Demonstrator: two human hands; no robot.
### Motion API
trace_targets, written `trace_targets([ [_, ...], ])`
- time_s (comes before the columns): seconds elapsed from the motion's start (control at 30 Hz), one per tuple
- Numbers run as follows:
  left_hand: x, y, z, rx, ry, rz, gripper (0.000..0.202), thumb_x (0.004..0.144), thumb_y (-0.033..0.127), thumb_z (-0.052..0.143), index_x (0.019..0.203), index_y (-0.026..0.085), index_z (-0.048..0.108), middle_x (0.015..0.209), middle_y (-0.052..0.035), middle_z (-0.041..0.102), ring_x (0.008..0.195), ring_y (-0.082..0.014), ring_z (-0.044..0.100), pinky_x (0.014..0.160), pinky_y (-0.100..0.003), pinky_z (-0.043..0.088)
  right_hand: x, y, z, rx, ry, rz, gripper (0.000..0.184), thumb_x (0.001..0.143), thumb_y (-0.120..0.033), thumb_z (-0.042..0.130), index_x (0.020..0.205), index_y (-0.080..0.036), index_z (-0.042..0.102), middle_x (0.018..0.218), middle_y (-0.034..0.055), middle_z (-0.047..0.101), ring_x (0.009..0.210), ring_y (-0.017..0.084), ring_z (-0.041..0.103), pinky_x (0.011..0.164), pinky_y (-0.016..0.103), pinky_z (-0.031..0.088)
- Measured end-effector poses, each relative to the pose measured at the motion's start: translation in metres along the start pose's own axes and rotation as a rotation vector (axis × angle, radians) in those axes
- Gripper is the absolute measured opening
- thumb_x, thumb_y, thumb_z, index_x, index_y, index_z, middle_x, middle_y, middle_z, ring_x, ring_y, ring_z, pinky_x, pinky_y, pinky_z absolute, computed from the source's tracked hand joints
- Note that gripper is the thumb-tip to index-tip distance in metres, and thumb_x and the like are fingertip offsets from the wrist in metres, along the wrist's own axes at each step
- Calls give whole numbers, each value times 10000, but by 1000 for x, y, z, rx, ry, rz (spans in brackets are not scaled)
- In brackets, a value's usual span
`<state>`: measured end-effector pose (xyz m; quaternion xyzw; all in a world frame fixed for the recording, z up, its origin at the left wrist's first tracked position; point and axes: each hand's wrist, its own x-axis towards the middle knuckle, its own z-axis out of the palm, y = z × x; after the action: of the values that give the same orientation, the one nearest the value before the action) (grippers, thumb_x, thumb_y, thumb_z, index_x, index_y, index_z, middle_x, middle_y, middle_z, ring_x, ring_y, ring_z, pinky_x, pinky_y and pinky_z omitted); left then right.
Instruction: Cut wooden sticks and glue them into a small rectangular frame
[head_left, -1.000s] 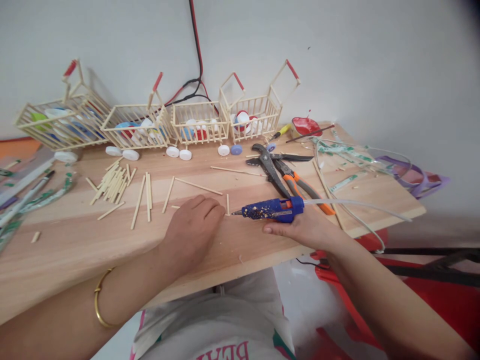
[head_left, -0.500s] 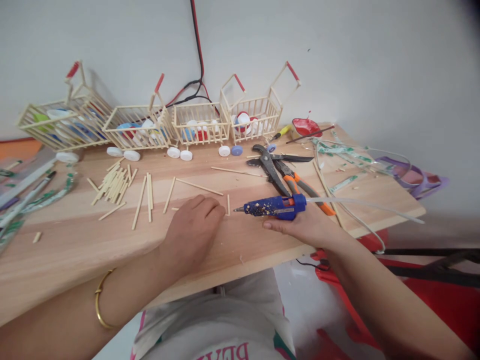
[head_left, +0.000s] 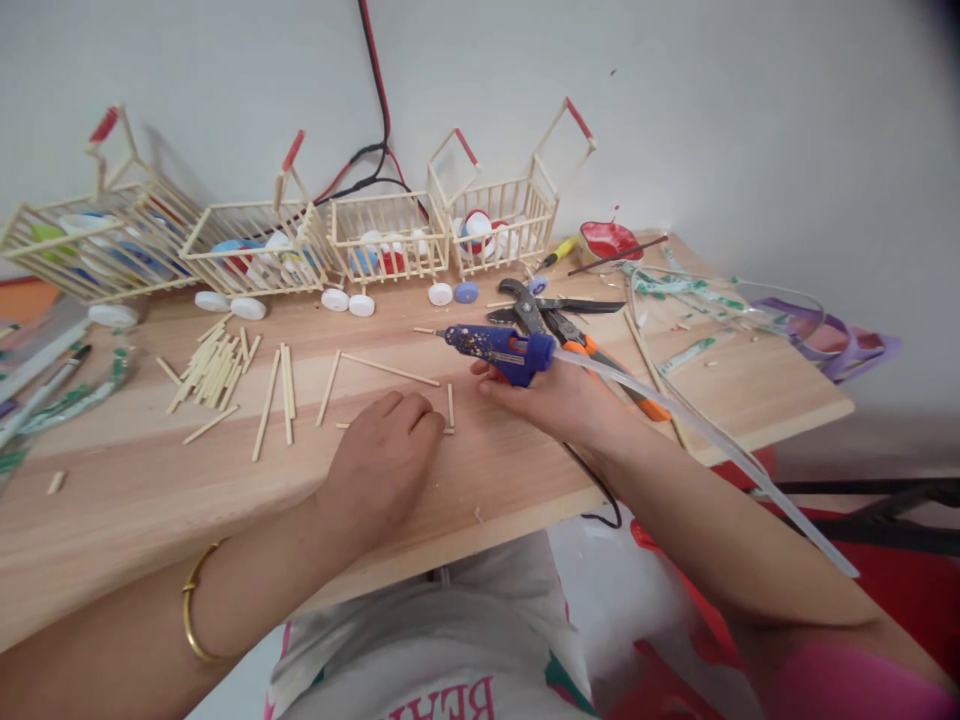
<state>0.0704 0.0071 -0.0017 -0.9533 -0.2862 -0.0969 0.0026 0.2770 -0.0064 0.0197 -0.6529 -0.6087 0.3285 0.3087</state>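
Note:
My left hand [head_left: 386, 460] rests on the tabletop with its fingers curled down over a thin wooden stick [head_left: 343, 426], whose ends peek out on both sides; the fingertips are hidden. A short stick [head_left: 451, 406] stands at a right angle by that hand's knuckles. With a long stick [head_left: 390, 369] and a slanted one [head_left: 328, 390], it outlines an open four-sided shape. My right hand [head_left: 544, 400] is wrapped round a blue glue gun [head_left: 499, 347], raised over the table with its nozzle pointing left. A long translucent glue stick [head_left: 705, 435] trails from its back.
Several stick-built carts [head_left: 390, 240] holding bottle caps line the wall. Loose short sticks [head_left: 217, 370] are heaped at left. Black cutters [head_left: 529, 305] and orange-handled pliers [head_left: 600, 365] lie behind the glue gun. A red dish [head_left: 611, 240] and plastic wrappers [head_left: 690, 292] are at the back right.
My right hand has carried the glue gun left and away from me, tilting it, so the nozzle is beyond the laid-out sticks. My left hand stays nearly in place.

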Motion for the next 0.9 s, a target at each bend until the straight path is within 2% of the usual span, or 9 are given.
trace_targets([
  [0.23, 0, 0, -1, 4, -33, -15, 215, 808, 60, 426, 854, 124, 626, 850, -106, 592, 826, -236, 536, 760, -372, 460, 13, 8, 16, 34, 0, -66, 169, 745, -248, 607, 903, -202, 647, 924, 25, 704, 850, 173, 659, 828, 323, 520],
  [0.43, -1, 1, 0, 18, -54, -41, 216, 797, 63, 433, 867, 129, 626, 867, -97, 584, 836, -240, 534, 762, -372, 461, 15, 13, 21, -72, -4, -138, 188, 769, -297, 591, 923, -208, 652, 922, 30, 703, 853, 195, 658, 793, 329, 520],
  [0.57, -1, 3, -1, 28, -59, -69, 220, 805, 69, 428, 864, 139, 628, 870, -91, 582, 827, -236, 537, 756, -367, 461, 15, 12, 24, -122, 32, -121, 185, 755, -308, 605, 910, -214, 642, 917, 36, 695, 839, 202, 650, 757, 319, 516],
  [0.9, 0, 4, -1, 41, -82, -99, 189, 801, 85, 448, 847, 155, 618, 877, -80, 583, 817, -240, 536, 738, -366, 454, 13, 10, 28, -138, -3, -168, 117, 702, -265, 610, 796, -225, 551, 700, -36, 621, 610, 131, 564, 568, 247, 442],
])
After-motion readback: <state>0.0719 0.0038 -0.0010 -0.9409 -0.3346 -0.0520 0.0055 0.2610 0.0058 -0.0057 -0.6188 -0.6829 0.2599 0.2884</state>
